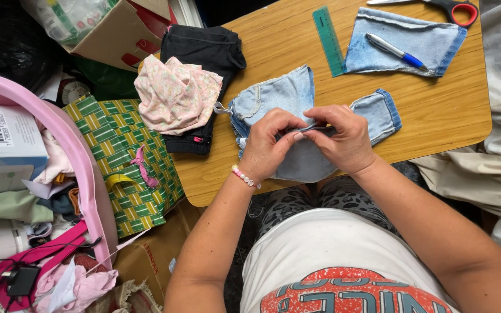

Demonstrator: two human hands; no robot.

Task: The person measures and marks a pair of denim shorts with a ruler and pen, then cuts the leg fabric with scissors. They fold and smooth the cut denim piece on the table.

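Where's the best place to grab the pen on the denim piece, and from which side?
Take the pen by its silver barrel near the middle, coming straight down from above with the fingers across its width. It lies flat and diagonal on the denim piece, blue end toward the lower right, with both long sides free. The ruler and scissors lie clear of it.
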